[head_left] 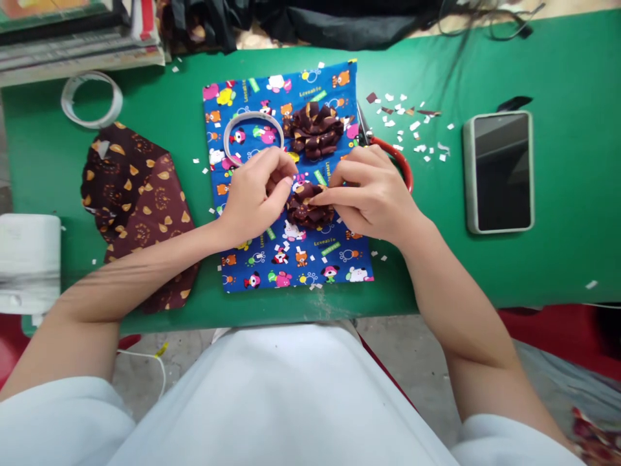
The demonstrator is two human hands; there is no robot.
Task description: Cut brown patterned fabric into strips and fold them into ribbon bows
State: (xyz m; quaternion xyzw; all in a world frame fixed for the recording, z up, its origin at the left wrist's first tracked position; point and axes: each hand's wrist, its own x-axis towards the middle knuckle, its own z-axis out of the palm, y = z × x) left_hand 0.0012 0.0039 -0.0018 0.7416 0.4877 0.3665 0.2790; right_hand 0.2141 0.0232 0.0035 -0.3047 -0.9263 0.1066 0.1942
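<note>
The nearer brown flower [309, 217] lies on blue cloth [242, 264], toward the bench's [557, 265] front edge. Leftward, brown fabric [152, 223] sits near the front-left corner, probably parked clear. My left fingers [266, 167] curl narrow; I cannot tell if they hold anything. My right fingers [339, 195] close on its petals, presumably steadying them.

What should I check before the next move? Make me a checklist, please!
Bare right hand on the lower brown ruffled fabric flower: ok, touching.
Bare left hand holding something: cannot tell, it is curled.
Upper brown ruffled fabric flower on the blue rectangular cartoon-print sheet: ok.
Red-handled metal scissors away from the right hand: not ok, close beside it.
Sheet free of small white scraps: not ok, some lie there.
</note>
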